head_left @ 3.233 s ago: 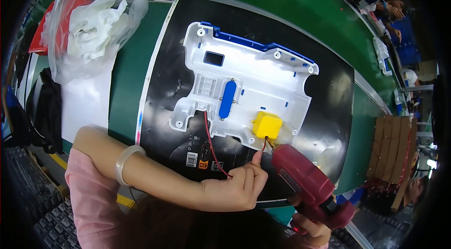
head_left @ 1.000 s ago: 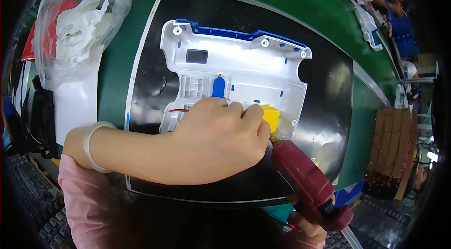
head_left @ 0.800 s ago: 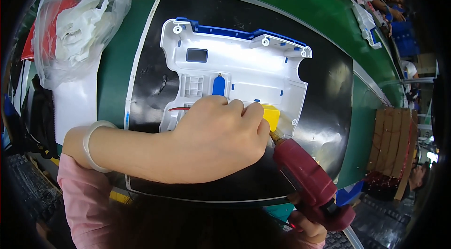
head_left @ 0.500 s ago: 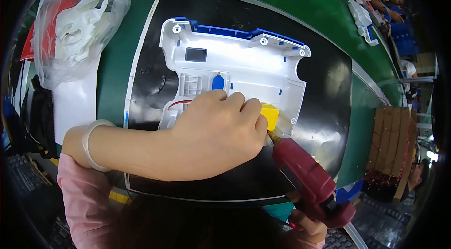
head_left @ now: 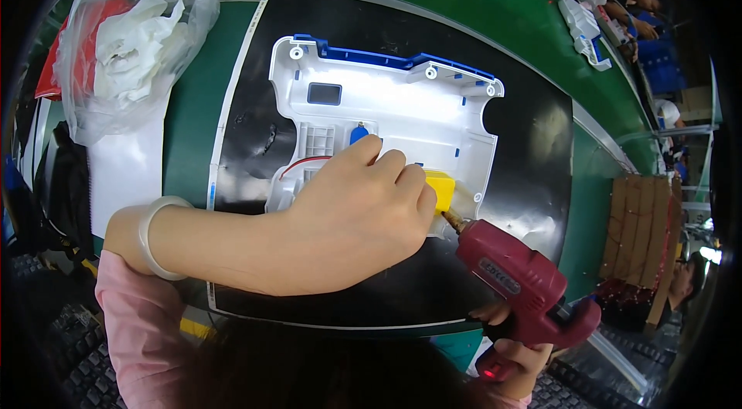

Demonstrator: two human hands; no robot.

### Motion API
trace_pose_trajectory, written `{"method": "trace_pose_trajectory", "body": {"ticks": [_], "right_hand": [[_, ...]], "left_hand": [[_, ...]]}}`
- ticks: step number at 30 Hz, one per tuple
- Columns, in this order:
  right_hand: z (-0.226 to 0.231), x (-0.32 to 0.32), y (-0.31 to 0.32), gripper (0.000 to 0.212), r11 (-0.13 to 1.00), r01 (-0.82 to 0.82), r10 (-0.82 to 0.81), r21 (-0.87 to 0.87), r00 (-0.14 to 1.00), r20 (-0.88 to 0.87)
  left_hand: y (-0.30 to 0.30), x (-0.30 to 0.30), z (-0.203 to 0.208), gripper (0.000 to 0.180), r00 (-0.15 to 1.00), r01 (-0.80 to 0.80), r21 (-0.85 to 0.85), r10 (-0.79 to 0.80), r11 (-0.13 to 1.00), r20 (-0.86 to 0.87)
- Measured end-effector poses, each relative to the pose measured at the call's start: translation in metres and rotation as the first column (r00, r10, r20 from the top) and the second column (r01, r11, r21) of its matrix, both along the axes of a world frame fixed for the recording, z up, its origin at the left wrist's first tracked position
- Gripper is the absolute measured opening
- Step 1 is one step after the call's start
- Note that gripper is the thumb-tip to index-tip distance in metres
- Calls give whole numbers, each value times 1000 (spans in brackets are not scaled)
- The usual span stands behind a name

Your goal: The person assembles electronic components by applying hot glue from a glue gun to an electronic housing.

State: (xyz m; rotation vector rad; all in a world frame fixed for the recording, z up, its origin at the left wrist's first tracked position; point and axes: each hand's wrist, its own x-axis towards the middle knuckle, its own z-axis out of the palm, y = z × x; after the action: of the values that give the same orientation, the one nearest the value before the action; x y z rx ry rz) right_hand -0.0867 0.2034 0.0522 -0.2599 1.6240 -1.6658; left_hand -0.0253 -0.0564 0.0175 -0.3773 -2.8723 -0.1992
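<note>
A white plastic housing shell with a blue edge strip lies open side up on a black mat. My left hand reaches across its near part, fingers curled down at a yellow block in the shell. The fingertips are hidden beneath the hand, but they appear closed on the block. A red wire runs in under that hand. At lower right, my right hand grips a dark red hot glue gun. Its nozzle points at the block's near right corner, and a clear glue stick sticks out behind.
The black mat lies on a green bench. At left are a clear plastic bag with white paper and something red, and a white sheet. Cardboard stands at right. Across the bench are another white shell and another person's hand.
The glue gun has turned slightly, its body moving right and up while the nozzle stays near the yellow block. My left hand remains almost in place over the shell.
</note>
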Motion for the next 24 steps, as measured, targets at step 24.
{"method": "trace_pose_trajectory", "body": {"ticks": [24], "right_hand": [[6,-1,-85,41,884,31,-87,-466,991,-100]], "left_hand": [[43,18,21,43,910,22,936,-395,352,127]]}}
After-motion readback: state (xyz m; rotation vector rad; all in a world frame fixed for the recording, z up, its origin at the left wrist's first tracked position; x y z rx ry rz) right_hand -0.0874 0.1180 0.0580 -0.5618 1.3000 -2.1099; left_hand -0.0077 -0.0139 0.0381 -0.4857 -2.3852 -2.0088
